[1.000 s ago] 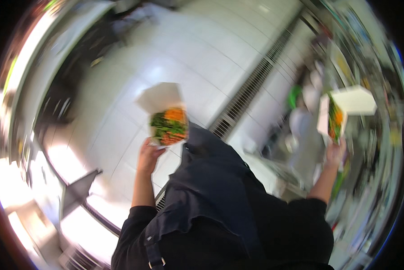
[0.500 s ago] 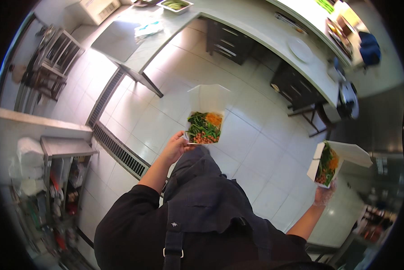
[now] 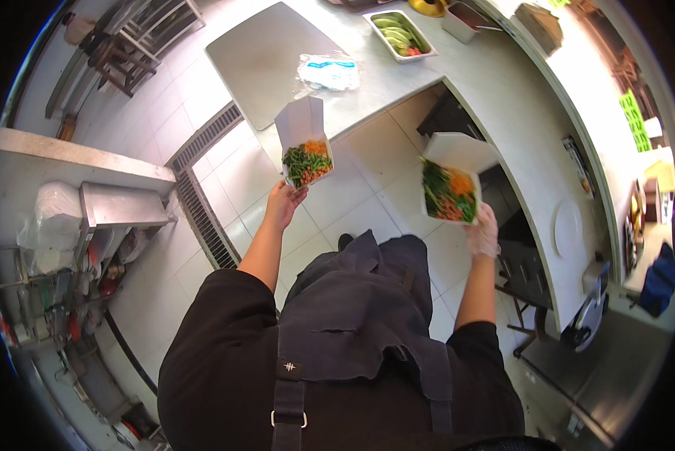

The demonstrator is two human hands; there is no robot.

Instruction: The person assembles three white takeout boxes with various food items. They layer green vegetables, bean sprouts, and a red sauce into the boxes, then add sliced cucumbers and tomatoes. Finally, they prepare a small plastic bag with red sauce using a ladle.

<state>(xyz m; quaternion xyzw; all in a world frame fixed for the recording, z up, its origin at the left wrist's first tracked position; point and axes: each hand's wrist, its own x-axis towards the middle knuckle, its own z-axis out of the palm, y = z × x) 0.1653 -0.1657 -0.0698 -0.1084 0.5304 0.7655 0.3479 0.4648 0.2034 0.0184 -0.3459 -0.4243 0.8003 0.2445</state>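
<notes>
My bare left hand grips a white takeaway box from below, its lid standing up. Inside lie dark green vegetables, orange shreds and brown beans or nuts along the near side. A second open takeaway box is in my right hand, which wears a clear plastic glove. Similar greens, orange shreds and brown pieces fill it. Both boxes are held in the air, apart from each other, near the counter.
On the pale counter are a grey board, a plastic-wrapped packet, a metal tray of green slices, and a white plate. Dark drawers stand beneath. Metal shelving is at left; a drain grate crosses the tiled floor.
My view has swung so that the counter's board and tray are nearer. The right box has come inward from the far right, closer to the left one. Both hands keep their boxes.
</notes>
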